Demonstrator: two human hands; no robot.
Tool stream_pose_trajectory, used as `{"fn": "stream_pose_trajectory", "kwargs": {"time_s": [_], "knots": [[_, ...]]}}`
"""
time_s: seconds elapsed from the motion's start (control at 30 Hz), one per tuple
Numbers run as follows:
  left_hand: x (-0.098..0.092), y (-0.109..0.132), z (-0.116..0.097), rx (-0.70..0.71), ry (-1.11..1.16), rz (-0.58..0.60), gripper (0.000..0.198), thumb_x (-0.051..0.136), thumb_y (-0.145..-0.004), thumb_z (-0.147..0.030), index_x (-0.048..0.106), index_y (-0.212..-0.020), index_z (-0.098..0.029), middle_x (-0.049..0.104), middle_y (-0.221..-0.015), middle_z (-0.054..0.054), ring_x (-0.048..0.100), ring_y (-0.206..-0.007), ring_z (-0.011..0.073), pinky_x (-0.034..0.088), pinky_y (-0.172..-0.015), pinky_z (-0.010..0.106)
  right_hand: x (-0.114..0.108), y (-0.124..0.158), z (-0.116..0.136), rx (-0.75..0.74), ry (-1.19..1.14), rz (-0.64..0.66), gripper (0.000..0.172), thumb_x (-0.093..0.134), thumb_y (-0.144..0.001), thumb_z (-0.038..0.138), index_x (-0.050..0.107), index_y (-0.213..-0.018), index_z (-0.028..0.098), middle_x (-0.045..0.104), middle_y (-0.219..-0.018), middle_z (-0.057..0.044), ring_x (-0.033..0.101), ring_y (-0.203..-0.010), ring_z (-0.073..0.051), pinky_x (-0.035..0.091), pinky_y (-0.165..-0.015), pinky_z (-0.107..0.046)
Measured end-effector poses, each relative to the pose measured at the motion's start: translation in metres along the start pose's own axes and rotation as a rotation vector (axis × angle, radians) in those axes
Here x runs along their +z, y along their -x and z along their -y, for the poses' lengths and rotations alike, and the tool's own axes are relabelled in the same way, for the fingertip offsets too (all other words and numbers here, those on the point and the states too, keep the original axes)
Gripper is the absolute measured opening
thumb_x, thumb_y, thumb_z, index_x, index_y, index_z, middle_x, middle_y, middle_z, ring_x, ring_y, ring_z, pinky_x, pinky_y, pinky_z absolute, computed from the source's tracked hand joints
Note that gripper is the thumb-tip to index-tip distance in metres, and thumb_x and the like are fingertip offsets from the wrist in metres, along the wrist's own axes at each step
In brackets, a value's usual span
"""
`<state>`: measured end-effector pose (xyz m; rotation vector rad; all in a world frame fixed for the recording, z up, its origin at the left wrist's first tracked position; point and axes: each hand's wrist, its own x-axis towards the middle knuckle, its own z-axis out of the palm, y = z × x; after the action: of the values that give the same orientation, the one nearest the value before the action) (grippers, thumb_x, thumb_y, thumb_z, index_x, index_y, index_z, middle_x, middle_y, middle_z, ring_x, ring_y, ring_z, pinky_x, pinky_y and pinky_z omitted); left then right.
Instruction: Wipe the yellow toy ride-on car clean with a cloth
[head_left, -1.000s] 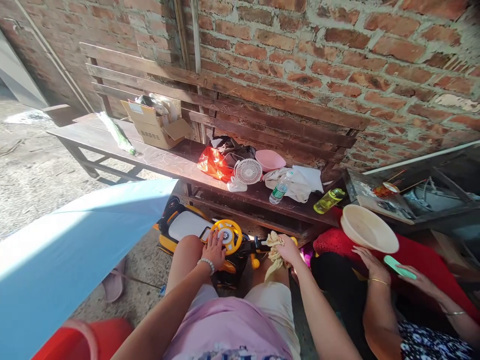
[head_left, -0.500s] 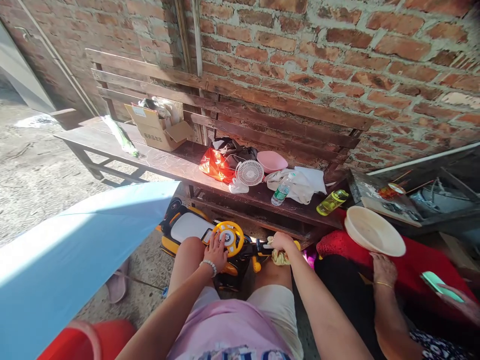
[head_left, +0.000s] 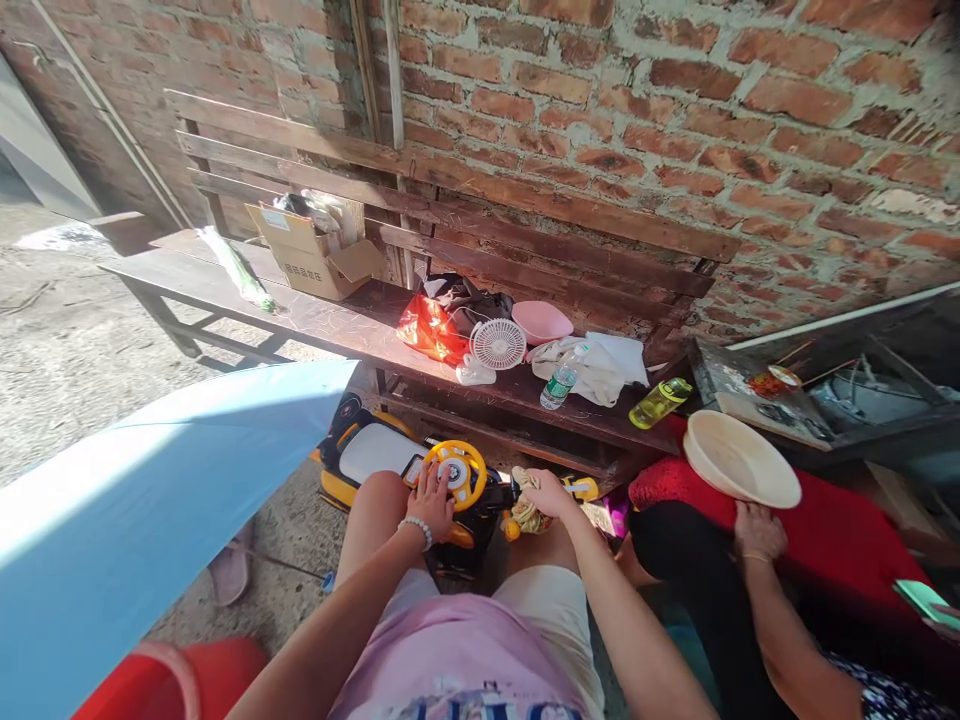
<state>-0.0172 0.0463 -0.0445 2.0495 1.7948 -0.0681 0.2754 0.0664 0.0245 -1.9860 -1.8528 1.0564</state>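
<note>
A yellow and black toy ride-on car [head_left: 375, 455] stands on the ground in front of my knees. My left hand [head_left: 433, 500] rests on its yellow steering wheel [head_left: 456, 470], fingers curled over the rim. My right hand [head_left: 545, 492] is closed on a crumpled yellowish cloth [head_left: 525, 515] and presses it against the car's right side.
A dark wooden bench [head_left: 322, 320] along the brick wall holds a cardboard box [head_left: 311, 255], a small white fan [head_left: 495, 347], a pink bowl [head_left: 541, 322] and bottles. A person at my right has a hand by a cream bowl [head_left: 739, 460] and holds a green phone [head_left: 926, 600]. A blue panel [head_left: 142, 500] lies left.
My right hand has shifted the cloth leftward along the car's side. The neighbour's phone hand has swung out to the right, and their other hand has settled below the cream bowl.
</note>
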Motion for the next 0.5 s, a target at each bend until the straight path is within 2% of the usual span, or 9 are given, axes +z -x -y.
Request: {"fn": "stream_pose_trajectory", "kwargs": {"time_s": [0.07,0.13,0.23,0.33,0.43,0.5], "knots": [[0.002,-0.001,0.001,-0.001,-0.005,0.005,0.084,0.048,-0.105,-0.034,0.016,-0.181,-0.018,0.014,-0.189,0.017,0.001,-0.176,0.0375,0.041,-0.130,0.057,0.006,0.013,-0.011,0.014,-0.188,-0.025,0.018,0.064,-0.076,0.019,0.076,-0.090,0.020,0.083,-0.093,-0.004,0.075,-0.091,-0.023,0.054,-0.083,-0.029],[0.003,-0.001,0.002,0.004,-0.012,0.011,0.083,0.047,-0.106,-0.034,0.016,-0.181,-0.017,0.013,-0.189,0.017,-0.001,-0.176,0.0377,0.041,-0.131,0.058,0.009,0.027,-0.024,0.046,-0.368,-0.033,0.031,0.066,-0.073,0.025,0.079,-0.101,0.020,0.085,-0.100,-0.004,0.076,-0.096,-0.025,0.059,-0.086,-0.033],[0.003,-0.001,0.002,0.010,-0.008,0.000,0.082,0.047,-0.107,-0.034,0.018,-0.181,-0.017,0.014,-0.189,0.018,0.000,-0.176,0.0373,0.041,-0.131,0.057,0.005,0.041,-0.037,0.085,-0.486,-0.077,0.044,0.068,-0.070,0.032,0.081,-0.110,0.022,0.086,-0.109,-0.007,0.078,-0.105,-0.029,0.063,-0.092,-0.039],[-0.001,0.000,0.000,0.000,0.000,0.001,0.081,0.049,-0.107,-0.034,0.020,-0.181,-0.019,0.016,-0.189,0.018,0.001,-0.177,0.0372,0.041,-0.130,0.057,0.000,0.037,-0.031,0.020,-0.460,-0.209,0.052,0.070,-0.070,0.033,0.080,-0.119,0.022,0.084,-0.121,-0.009,0.076,-0.114,-0.030,0.062,-0.101,-0.042],[-0.005,0.001,-0.002,-0.012,-0.002,0.009,0.080,0.050,-0.107,-0.034,0.021,-0.181,-0.019,0.016,-0.190,0.017,0.000,-0.177,0.0367,0.041,-0.131,0.055,0.004,0.022,-0.008,-0.088,-0.349,-0.363,0.055,0.069,-0.077,0.034,0.077,-0.130,0.021,0.078,-0.134,-0.011,0.072,-0.124,-0.030,0.056,-0.113,-0.046],[-0.006,0.002,-0.003,-0.012,-0.005,0.010,0.080,0.050,-0.108,-0.033,0.021,-0.181,-0.020,0.015,-0.190,0.016,0.001,-0.177,0.0363,0.041,-0.131,0.055,0.014,0.016,0.011,-0.115,-0.176,-0.348,0.054,0.070,-0.083,0.034,0.076,-0.136,0.023,0.074,-0.139,-0.012,0.070,-0.126,-0.029,0.054,-0.115,-0.044]]}}
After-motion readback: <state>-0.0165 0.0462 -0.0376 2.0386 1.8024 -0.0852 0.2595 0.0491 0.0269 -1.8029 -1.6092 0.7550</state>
